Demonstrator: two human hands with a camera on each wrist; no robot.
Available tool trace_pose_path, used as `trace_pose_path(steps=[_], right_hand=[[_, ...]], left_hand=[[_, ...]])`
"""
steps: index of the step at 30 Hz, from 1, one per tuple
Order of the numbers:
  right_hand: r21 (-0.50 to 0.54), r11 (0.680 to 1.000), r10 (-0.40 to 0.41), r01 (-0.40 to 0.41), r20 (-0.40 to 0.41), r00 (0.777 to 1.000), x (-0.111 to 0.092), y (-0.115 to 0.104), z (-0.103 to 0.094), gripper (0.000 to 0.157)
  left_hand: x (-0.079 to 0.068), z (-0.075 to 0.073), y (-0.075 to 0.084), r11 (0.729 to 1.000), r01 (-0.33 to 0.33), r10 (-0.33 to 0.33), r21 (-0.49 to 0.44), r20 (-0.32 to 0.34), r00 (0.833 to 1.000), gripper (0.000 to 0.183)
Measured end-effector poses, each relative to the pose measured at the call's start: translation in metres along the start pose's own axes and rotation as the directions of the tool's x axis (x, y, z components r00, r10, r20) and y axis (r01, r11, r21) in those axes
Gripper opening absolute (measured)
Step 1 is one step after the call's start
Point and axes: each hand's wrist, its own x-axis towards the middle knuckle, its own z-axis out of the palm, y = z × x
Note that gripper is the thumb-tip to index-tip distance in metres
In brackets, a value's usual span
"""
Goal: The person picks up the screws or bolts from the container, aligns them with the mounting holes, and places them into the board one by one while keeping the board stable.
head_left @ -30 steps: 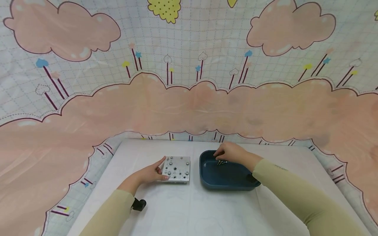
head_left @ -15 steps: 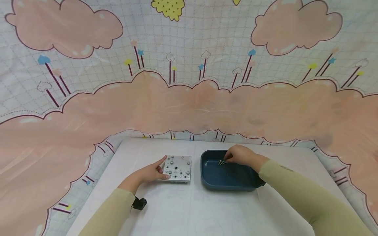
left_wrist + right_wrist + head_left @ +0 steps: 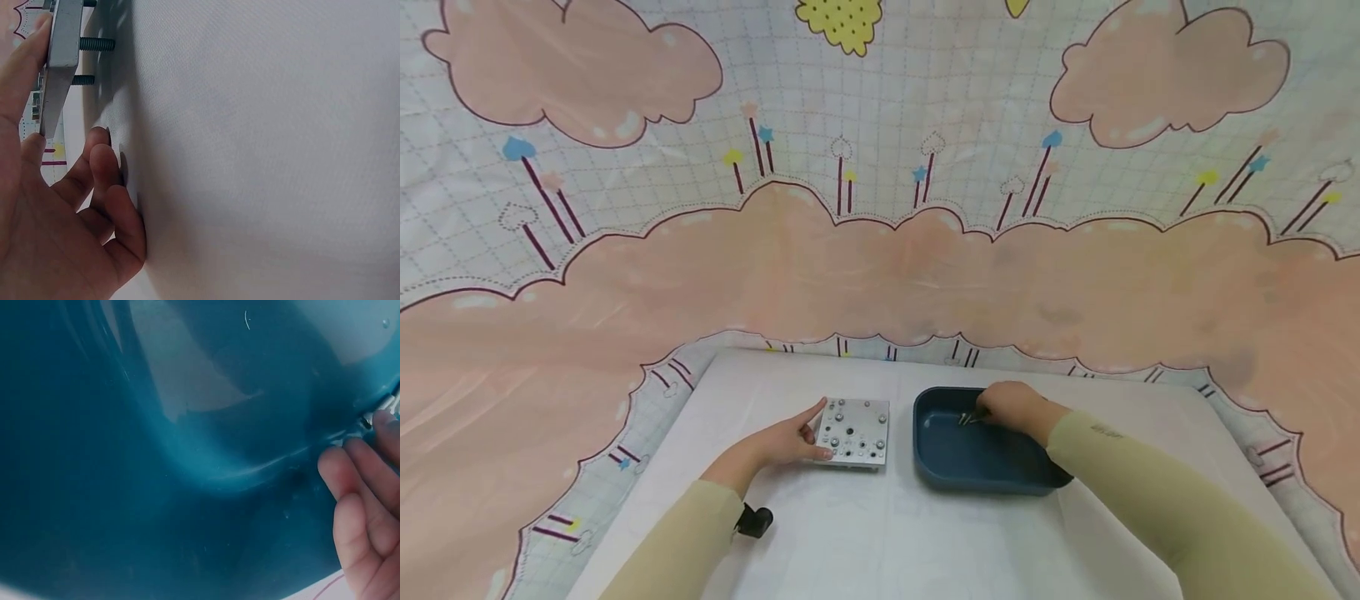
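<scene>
A square silver metal plate [image 3: 867, 421] with holes and screw heads stands left of the blue tray [image 3: 985, 481]. My left hand [image 3: 784, 442] grips its left edge with thumb and index finger. In the left wrist view, threaded bolts [image 3: 97, 44] stick out from the plate's underside, and the other fingers curl close to the white surface. Inside the tray, my right hand [image 3: 1018, 408] has its fingertips at a few small screws [image 3: 966, 418]. The right wrist view shows the screws [image 3: 392, 403] only at its edge; whether one is pinched is unclear.
A white cloth covers the table [image 3: 880, 542]. Behind it hangs a patterned curtain [image 3: 880, 275] with pink clouds. A black wrist-worn device [image 3: 755, 521] juts from below the left sleeve. The tray's raised wall surrounds the right hand's work.
My right hand has moved right and lower into the tray, down to the screws. The left hand keeps its hold on the plate. The head view has shifted slightly.
</scene>
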Motion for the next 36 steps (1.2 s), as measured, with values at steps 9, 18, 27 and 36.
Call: trace_pose_path(steps=[9, 18, 27, 36], right_hand=[[0.005, 1.000, 0.001, -0.001, 0.018, 1.000, 0.012, -0.007, 0.003, 0.009], [0.013, 0.999, 0.051, -0.053, 0.070, 0.996, 0.014, -0.006, 0.008, 0.010], [0.039, 0.998, 0.043, -0.047, 0.095, 0.995, 0.011, -0.006, 0.006, 0.013], [0.096, 0.992, 0.070, -0.084, 0.145, 0.987, 0.012, -0.002, 0.009, 0.018]], left_hand=[[-0.006, -0.004, -0.002, 1.000, -0.019, 0.019, 0.012, -0.019, 1.000, 0.105], [-0.003, -0.003, 0.000, 1.000, -0.021, 0.021, 0.012, -0.012, 1.000, 0.106], [-0.002, -0.004, 0.001, 0.999, -0.023, 0.023, 0.023, -0.014, 1.000, 0.106], [-0.001, -0.004, -0.003, 0.999, -0.020, 0.020, 0.030, -0.005, 1.000, 0.105]])
